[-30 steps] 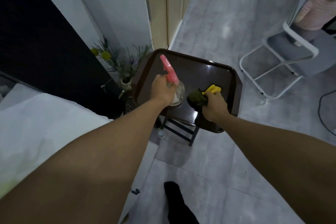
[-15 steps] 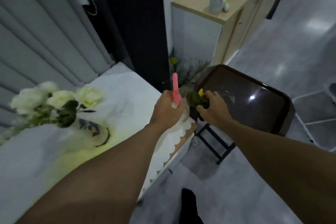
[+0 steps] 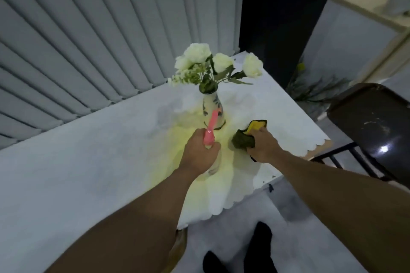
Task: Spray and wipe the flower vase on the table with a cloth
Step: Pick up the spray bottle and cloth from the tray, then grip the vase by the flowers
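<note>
A white flower vase (image 3: 210,106) with blue markings stands upright on the white-clothed table (image 3: 88,162), holding white flowers (image 3: 213,64). My left hand (image 3: 199,155) grips a clear spray bottle with a pink nozzle (image 3: 211,127) that points at the vase from just in front of it. My right hand (image 3: 261,146) holds a bunched green and yellow cloth (image 3: 248,136) over the table, to the right of the vase and apart from it.
A dark brown tray (image 3: 372,122) rests on a black stand to the right of the table. Grey vertical blinds (image 3: 99,40) hang behind the table. A dried plant (image 3: 315,91) sits on the floor beyond the table's corner. My dark shoes (image 3: 259,248) show below the table's scalloped edge.
My view has swung left from the tray to the table. Both hands have carried the spray bottle and the cloth from the tray over the table, close to the vase.
</note>
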A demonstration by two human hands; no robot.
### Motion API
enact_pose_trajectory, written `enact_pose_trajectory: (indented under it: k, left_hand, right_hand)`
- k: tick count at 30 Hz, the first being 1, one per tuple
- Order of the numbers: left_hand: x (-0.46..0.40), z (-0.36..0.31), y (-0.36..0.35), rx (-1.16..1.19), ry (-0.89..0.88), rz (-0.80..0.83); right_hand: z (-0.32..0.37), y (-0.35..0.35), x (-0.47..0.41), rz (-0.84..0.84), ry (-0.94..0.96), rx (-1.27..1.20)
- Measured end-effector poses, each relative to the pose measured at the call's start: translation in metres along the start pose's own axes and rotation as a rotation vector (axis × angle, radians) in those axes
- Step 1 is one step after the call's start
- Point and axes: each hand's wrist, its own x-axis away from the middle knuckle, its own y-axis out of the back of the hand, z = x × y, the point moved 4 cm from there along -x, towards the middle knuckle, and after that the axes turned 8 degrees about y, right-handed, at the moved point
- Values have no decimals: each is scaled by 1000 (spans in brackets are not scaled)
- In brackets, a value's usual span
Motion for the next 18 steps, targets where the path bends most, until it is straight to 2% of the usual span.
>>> enact_pose_trajectory:
  k: [3,5,7,9,12,14,16,18]
  left_hand:
    - [1,27,18,60,58,-39]
    - [-1,36,22,100,82,-40]
    - [-5,42,24,125,93,-45]
    - [-11,43,25,100,55,-62]
    - [-21,39,26,89,22,-60]
    - [-29,38,27,79,-34,-42]
    - [-43,35,27,64,-56,-16]
    - [-48,34,27,173,-19,18]
  right_hand:
    - [5,-17,1,116,-24,48]
    - [7,-16,3,108,-55,99]
    - [15,-5,4,22,-120,216]
    - [29,10,-3,-136,-119,208]
    - [58,35,-31,-362,16,-138]
    - [83,48,-51,-408,90,-339]
    - [107,60,-72,-435,116,-442]
    - [123,63,-78,-506,131,-489]
